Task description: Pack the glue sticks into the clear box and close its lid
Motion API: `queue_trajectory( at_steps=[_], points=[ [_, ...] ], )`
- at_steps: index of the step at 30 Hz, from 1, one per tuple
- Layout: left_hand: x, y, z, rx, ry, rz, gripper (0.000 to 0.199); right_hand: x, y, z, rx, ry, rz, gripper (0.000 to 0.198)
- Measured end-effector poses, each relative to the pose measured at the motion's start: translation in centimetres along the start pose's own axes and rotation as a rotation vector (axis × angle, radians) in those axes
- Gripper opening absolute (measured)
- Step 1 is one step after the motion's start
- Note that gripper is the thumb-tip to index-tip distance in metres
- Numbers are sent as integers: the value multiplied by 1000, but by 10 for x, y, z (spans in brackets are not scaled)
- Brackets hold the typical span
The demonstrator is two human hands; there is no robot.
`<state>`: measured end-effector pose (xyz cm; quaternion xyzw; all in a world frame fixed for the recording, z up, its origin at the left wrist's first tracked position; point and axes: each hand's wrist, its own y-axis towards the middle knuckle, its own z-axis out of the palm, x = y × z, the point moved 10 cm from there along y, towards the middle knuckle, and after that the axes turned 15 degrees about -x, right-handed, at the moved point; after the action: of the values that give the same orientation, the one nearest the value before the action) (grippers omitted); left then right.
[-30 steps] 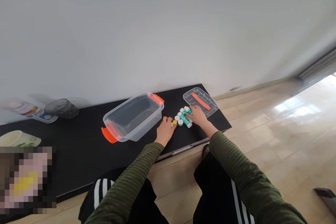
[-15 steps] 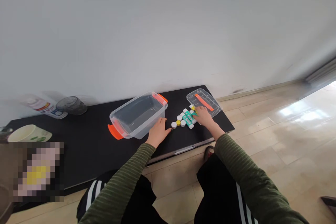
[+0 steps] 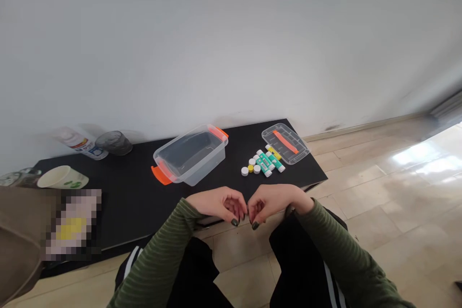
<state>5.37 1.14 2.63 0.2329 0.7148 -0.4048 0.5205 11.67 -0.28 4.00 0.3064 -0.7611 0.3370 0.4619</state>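
Observation:
My left hand (image 3: 224,203) and my right hand (image 3: 269,202) hover close together at the table's front edge. Their fingers are loosely curled, thumbs apart, and nothing shows in either. Just beyond them lie green glue-stick-like tubes with white ends (image 3: 265,163), side by side. A yellow tube (image 3: 274,152) rests behind these, close to the clear lid (image 3: 298,158) with its orange handle. Left of the tubes sit several small white round caps (image 3: 244,171) around a yellow cap (image 3: 250,168). The clear plastic box (image 3: 205,168) with orange clips stands lidless, left of the caps.
On the black table's (image 3: 137,202) left side are a paper cup (image 3: 63,178), a dark glass bowl (image 3: 114,142) and a spray can (image 3: 83,144). A blurred-out item (image 3: 72,226) lies near a brown shape (image 3: 18,236). A wall rises behind the table.
Both hands have drawn back toward me and together, the right leaving the tubes and the left leaving the box's side. The tubes and caps stay in their arrangement.

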Motion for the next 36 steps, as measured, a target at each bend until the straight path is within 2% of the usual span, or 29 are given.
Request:
queue_trajectory(
  at_steps=[1, 2, 4, 6, 8, 10, 13, 15, 17, 19, 20, 22, 24, 26, 30, 36],
  points=[
    [-12, -5, 7, 49, -120, 33, 55, 12, -4, 4, 56, 127, -39, 30],
    [-23, -5, 4, 13, -229, 74, 64, 24, -7, -1, 52, 241, -91, 42],
    [-31, 3, -16, -173, -389, 117, 83, 37, -5, -25, -81, 441, -185, 70],
    [-23, 16, -35, -335, -462, 80, 89, 29, 1, -52, -261, 589, -176, 85],
    [-10, 29, -46, -416, -469, 4, 86, 5, 9, -67, -398, 663, -50, 87],
    [0, 38, -50, -453, -446, -59, 83, -19, 15, -73, -467, 674, 75, 85],
    [7, 46, -50, -463, -396, -100, 81, -38, 17, -80, -523, 679, 144, 82],
    [10, 50, -52, -497, -347, -100, 83, -47, 13, -89, -613, 617, 178, 81],
    [16, 52, -62, -614, -245, -102, 85, -61, 3, -105, -788, 420, 266, 80],
    [18, 53, -78, -799, -36, -55, 75, -72, -14, -126, -992, 51, 388, 67],
    [16, 52, -84, -889, 107, -4, 59, -74, -22, -135, -1054, -167, 447, 53],
    [10, 54, -88, -1004, 399, 110, 26, -78, -26, -143, -1052, -531, 538, 23],
    [13, 61, -83, -1015, 595, 150, 27, -90, -22, -142, -945, -709, 610, 20],
    [22, 70, -78, -977, 677, 130, 28, -102, -18, -138, -853, -765, 662, 25],
    [28, 79, -74, -934, 764, 97, 19, -111, -12, -131, -773, -817, 729, 29],
    [29, 83, -70, -920, 790, 74, 12, -106, 0, -122, -762, -818, 748, 36]
  ],
)
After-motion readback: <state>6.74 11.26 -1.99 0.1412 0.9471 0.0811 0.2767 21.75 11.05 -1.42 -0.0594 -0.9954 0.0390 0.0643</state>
